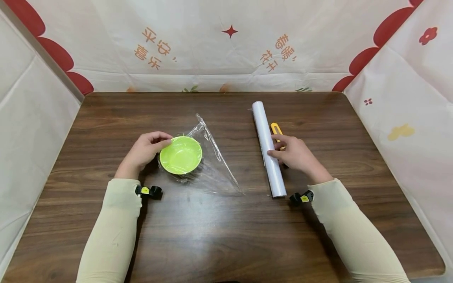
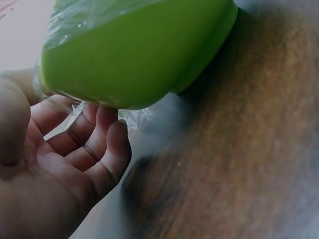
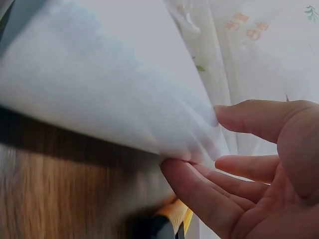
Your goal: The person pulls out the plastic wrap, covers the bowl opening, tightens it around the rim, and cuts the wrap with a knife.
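On the table a lime green bowl (image 1: 180, 156) sits under a loose sheet of clear plastic wrap (image 1: 219, 177). My left hand (image 1: 146, 149) grips the bowl's left rim, thumb on top. From the left wrist view, that hand's fingers (image 2: 113, 144) lie against the bowl's wall (image 2: 134, 59), with film crumpled between them. To the right is a white roll of plastic wrap (image 1: 267, 145); my right hand (image 1: 293, 152) holds its right side between thumb and fingertips. A yellow utility knife (image 1: 276, 129), partly covered by that hand, lies beside the roll.
The dark wooden table (image 1: 212, 243) ends at a back wall draped in printed white cloth (image 1: 219, 51). More cloth hangs on both sides. Small black wrist cameras (image 1: 152, 192) stick out from both sleeves. One folded film edge (image 1: 221, 155) points toward the roll.
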`<state>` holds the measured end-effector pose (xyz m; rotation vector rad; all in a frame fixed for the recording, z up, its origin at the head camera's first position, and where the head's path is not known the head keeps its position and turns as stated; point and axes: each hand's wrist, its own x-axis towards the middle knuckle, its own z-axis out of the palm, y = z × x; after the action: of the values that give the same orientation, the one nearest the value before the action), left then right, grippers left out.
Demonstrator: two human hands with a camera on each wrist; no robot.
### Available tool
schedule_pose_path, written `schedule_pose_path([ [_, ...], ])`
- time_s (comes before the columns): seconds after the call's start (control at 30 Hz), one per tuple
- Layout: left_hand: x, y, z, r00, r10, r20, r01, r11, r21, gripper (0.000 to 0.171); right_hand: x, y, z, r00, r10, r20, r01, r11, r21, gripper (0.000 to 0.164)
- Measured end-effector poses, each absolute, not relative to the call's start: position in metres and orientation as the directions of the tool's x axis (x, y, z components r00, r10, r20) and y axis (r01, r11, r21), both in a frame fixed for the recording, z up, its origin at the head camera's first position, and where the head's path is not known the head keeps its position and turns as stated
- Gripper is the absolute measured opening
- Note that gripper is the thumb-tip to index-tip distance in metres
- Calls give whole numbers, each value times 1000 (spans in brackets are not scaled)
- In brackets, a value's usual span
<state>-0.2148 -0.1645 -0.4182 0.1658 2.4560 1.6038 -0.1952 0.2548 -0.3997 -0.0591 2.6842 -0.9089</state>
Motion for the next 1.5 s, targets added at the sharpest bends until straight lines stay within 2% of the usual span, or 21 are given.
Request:
schedule_pose_path([
  [0.4, -223, -177, -440, -971, 201, -133, -46, 386, 921, 32, -196, 259, -404, -937, -133, -322, 90, 801, -592, 59],
  [0.67, -226, -181, -445, -970, 204, -131, -45, 378, 925, 39, -196, 260, -406, -942, -135, -307, 76, 806, -587, 60],
  [1.03, -221, -183, -436, -968, 205, -143, -70, 323, 944, 44, -192, 261, -396, -956, -118, -269, 30, 871, -490, 63],
  [1.27, -220, -189, -431, -983, 158, -99, -28, 402, 915, 49, -199, 233, -354, -975, -187, -123, -130, 920, -370, 53],
  [1.4, -213, -181, -418, -982, 188, -22, 74, 486, 871, 47, -211, 195, -336, -953, -295, -69, -248, 890, -382, 47],
  [1.5, -207, -167, -409, -975, 214, 51, 163, 544, 823, 44, -223, 162, -337, -922, -382, -58, -325, 849, -417, 44],
])
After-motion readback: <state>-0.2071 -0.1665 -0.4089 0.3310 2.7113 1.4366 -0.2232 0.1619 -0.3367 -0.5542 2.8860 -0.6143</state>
